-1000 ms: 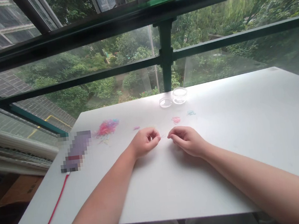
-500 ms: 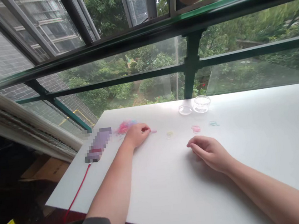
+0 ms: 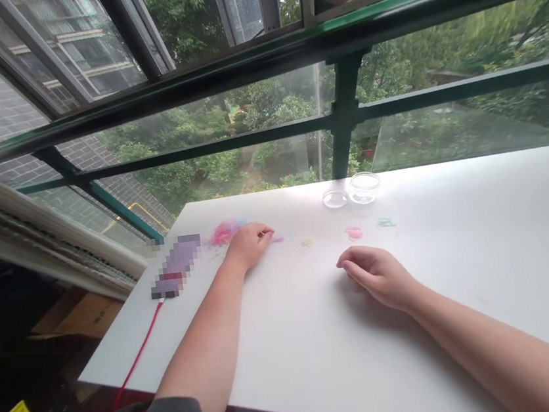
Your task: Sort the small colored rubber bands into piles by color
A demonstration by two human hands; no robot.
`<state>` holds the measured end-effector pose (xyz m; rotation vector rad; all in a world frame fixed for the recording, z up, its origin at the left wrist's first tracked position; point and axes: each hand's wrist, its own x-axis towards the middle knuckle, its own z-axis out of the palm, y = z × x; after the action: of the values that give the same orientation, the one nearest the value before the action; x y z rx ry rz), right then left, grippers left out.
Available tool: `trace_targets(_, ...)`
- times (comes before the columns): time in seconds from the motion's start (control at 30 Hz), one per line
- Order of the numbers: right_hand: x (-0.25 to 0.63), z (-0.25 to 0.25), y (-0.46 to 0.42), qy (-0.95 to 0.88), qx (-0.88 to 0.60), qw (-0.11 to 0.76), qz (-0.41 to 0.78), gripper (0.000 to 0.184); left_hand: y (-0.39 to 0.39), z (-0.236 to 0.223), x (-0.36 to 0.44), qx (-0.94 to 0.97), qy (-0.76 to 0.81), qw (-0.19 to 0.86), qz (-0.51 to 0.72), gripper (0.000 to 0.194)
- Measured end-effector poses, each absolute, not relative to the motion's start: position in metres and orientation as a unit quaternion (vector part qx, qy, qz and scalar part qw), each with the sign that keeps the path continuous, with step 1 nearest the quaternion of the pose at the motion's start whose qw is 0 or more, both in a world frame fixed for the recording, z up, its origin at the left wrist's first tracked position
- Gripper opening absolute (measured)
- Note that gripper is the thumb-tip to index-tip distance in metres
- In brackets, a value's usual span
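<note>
My left hand [image 3: 248, 243] reaches out to the left on the white table [image 3: 320, 346]. Its curled fingertips rest between a heap of pink and blue elastic bands [image 3: 224, 231] and a tiny purple cluster [image 3: 277, 238]; whether they pinch a band is too small to tell. My right hand [image 3: 376, 275] lies on the table nearer to me, fingers loosely curled, with nothing seen in it. Ahead of it lie small yellow [image 3: 306, 244], pink [image 3: 353, 232] and blue [image 3: 384, 222] clusters of bands.
A clear round jar [image 3: 364, 186] and its lid [image 3: 334, 199] stand at the table's far edge by the green window frame [image 3: 344, 125]. A blurred purple object [image 3: 176, 266] with a red cable [image 3: 137, 354] lies at the left edge.
My hands were together in the middle holding a thin band. The left hand has moved out left to the purple cluster; the right hand stays behind, resting. The view shifted left.
</note>
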<state>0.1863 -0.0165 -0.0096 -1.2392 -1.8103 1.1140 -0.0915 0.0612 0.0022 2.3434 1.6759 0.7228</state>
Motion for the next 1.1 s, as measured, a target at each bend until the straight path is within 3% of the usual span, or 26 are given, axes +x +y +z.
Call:
trace_targets(0.27,0.185,-0.007,-0.016,-0.704,-0.475,0.326,0.415,0.016,0.054,0.006,-0.079,0.803,0.53,0.086,0.26,0.019)
trace_targets(0.63,0.183,-0.007,-0.017,-0.706,-0.469,0.323,0.421,0.016,0.037,0.005,-0.035,0.854,0.486,0.095,0.161,0.016)
trace_targets(1.1,0.182,-0.006,-0.018,-0.714,-0.461,0.325,0.415,0.017,0.043,0.003,-0.035,0.842,0.495,0.056,0.206,0.013)
